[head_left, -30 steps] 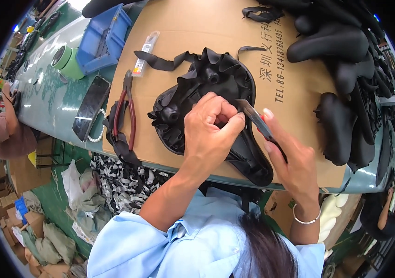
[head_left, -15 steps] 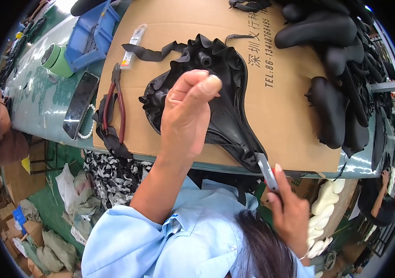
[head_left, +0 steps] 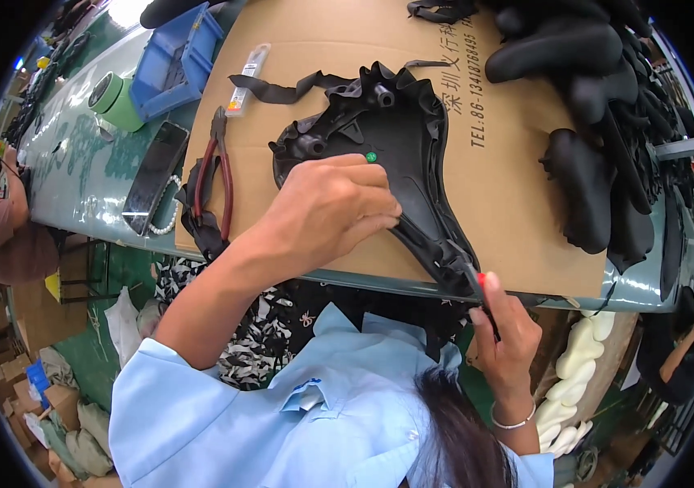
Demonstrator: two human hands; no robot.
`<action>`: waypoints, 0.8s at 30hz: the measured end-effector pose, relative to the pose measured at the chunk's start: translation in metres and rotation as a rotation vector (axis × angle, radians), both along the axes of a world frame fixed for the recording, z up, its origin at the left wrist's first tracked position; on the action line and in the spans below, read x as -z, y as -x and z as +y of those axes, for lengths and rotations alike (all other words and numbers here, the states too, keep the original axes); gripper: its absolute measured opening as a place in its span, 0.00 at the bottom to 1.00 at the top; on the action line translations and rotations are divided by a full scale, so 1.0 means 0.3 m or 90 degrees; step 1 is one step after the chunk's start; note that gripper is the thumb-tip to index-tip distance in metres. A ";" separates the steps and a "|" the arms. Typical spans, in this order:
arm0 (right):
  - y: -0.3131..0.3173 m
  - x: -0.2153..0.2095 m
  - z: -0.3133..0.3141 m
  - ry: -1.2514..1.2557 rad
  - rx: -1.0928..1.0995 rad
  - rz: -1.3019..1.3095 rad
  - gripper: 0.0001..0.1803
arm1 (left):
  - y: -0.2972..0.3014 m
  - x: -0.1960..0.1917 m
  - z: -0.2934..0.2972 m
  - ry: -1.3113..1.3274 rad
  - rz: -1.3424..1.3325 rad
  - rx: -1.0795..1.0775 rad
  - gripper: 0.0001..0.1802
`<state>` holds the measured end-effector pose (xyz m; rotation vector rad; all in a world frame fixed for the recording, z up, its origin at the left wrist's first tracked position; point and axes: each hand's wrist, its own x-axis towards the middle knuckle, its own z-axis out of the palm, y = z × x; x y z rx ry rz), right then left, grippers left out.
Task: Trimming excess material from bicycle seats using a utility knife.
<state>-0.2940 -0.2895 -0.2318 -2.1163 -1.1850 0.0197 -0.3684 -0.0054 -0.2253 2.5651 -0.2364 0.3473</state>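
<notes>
A black bicycle saddle (head_left: 404, 138) lies upside down on a cardboard sheet (head_left: 526, 220), its narrow nose toward me. Gathered black cover material (head_left: 432, 102) rims its wide end, and a small green sticker (head_left: 371, 157) shows on the underside. Over the saddle's left side is my left hand (head_left: 335, 203), its fingers pinched on a dark strip of cover material near the nose. My right hand (head_left: 505, 333) grips a utility knife (head_left: 472, 282) with a red part, its front end at the saddle's nose. The blade tip is hard to make out.
To the left lie red-handled pliers (head_left: 225, 187), a phone (head_left: 156, 175), a bead bracelet (head_left: 172, 221) and a small clear packet (head_left: 248, 81). Beyond are a green container (head_left: 119, 104) and blue bin (head_left: 172, 73). Black saddles (head_left: 578, 191) pile up right. Another person (head_left: 13, 220) is at far left.
My left hand has come down from above the saddle to pinch cover material near the nose. More of the underside shows. The knife has tilted at the nose.
</notes>
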 end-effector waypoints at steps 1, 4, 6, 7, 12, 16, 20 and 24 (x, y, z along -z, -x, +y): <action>-0.002 -0.009 0.015 0.001 -0.001 0.001 0.29 | 0.000 0.006 -0.001 0.026 -0.009 -0.020 0.09; -0.023 -0.022 0.059 0.056 -0.064 -0.079 0.31 | -0.013 0.014 -0.007 0.067 -0.025 -0.057 0.07; -0.047 -0.048 0.092 0.113 -0.088 -0.140 0.32 | -0.022 0.014 -0.009 0.080 -0.033 -0.076 0.06; -0.058 -0.065 0.108 0.165 -0.109 -0.201 0.34 | -0.025 0.013 -0.008 0.080 -0.023 -0.078 0.06; -0.077 -0.132 0.140 0.289 -0.140 -0.294 0.38 | -0.035 0.017 -0.005 0.082 -0.020 -0.082 0.06; -0.120 -0.216 0.079 0.396 -0.155 -0.287 0.38 | -0.033 0.013 -0.010 0.136 0.005 -0.132 0.05; -0.186 -0.226 -0.001 0.357 -0.052 -0.148 0.34 | -0.031 0.001 -0.091 0.176 0.026 -0.269 0.05; -0.096 -0.168 0.036 -0.003 0.112 0.490 0.32 | -0.141 0.003 -0.095 0.019 -0.009 -0.111 0.09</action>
